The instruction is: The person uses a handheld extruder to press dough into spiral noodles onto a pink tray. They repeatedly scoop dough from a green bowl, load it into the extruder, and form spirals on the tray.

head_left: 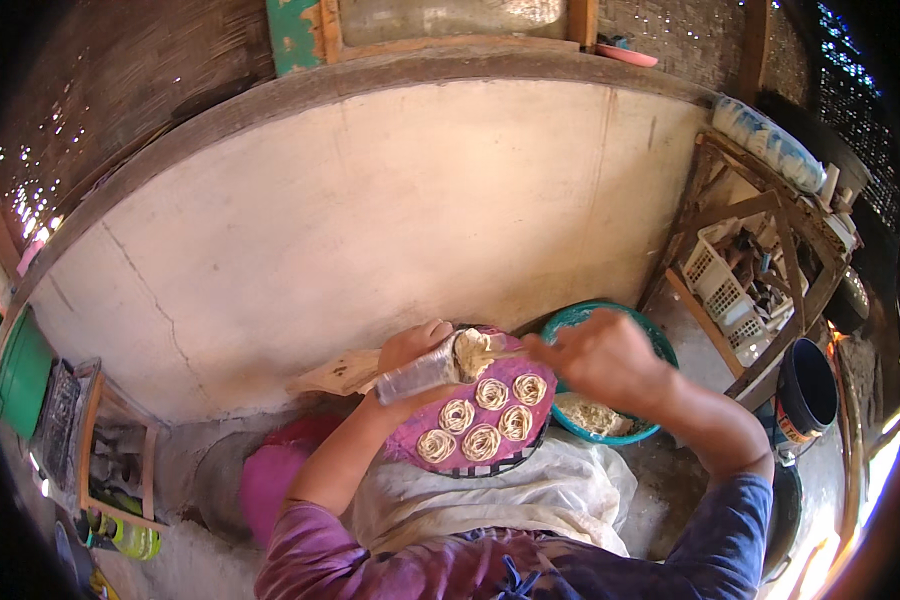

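My left hand [416,345] is wrapped round a clear, shiny tube [416,378] that lies on its side. Pale dough [472,353] bulges from the tube's right end. A thin light-coloured stick or spoon handle [508,353] reaches into that dough, and my right hand [602,352] is closed on its other end; its tip is hidden. Just below sits a round tray with a pink-purple sheet [407,436] and a dark woven edge. Several coiled dough rosettes [482,442] lie on the sheet. Close under my right hand, a teal basin [662,347] holds more dough [594,413].
Off-white cloth [590,490] covers my lap under the tray. A pale wall [420,200] rises ahead. On the right stand a wooden rack [685,225] with a white plastic basket [715,270] and a black bucket [808,385]. A green tub [22,370] is at far left.
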A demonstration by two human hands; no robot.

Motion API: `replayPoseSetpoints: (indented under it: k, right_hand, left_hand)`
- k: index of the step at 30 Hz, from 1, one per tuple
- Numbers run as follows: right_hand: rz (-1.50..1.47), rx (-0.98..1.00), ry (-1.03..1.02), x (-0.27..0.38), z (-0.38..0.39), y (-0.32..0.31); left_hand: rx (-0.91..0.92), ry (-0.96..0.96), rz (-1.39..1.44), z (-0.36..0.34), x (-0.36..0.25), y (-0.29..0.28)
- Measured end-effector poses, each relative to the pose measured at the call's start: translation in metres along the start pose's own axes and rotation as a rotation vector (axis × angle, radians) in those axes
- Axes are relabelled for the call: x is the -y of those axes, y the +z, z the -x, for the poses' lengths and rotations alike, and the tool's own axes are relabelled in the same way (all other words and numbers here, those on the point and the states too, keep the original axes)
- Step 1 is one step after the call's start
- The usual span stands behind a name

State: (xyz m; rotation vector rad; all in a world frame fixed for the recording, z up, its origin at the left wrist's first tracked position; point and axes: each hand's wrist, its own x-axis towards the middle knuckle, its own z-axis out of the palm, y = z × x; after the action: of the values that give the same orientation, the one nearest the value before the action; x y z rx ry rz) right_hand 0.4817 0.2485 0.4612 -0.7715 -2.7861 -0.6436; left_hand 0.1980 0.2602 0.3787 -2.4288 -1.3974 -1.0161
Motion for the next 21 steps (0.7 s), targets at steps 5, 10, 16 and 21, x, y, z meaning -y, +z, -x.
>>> replayPoseSetpoints:
  k: [5,10,16,21]
  right_hand:
    - [0.049,-0.096,0.054,0.062,-0.045,0.029]
    - [-0.091,0.084,-0.092,0.068,-0.062,0.004]
    - [0.047,-0.023,-0.035,0.048,-0.072,-0.034]
    - [0.103,-0.001,-0.052,0.049,-0.105,-0.029]
  left_hand:
    - [0.025,-0.155,0.025,0.032,0.015,-0.008]
    - [-0.093,-0.158,-0.091,0.061,0.057,-0.006]
    - [-0.229,-0.18,-0.235,0.082,0.082,-0.016]
    - [-0.401,-0.111,-0.167,0.071,0.086,-0.019]
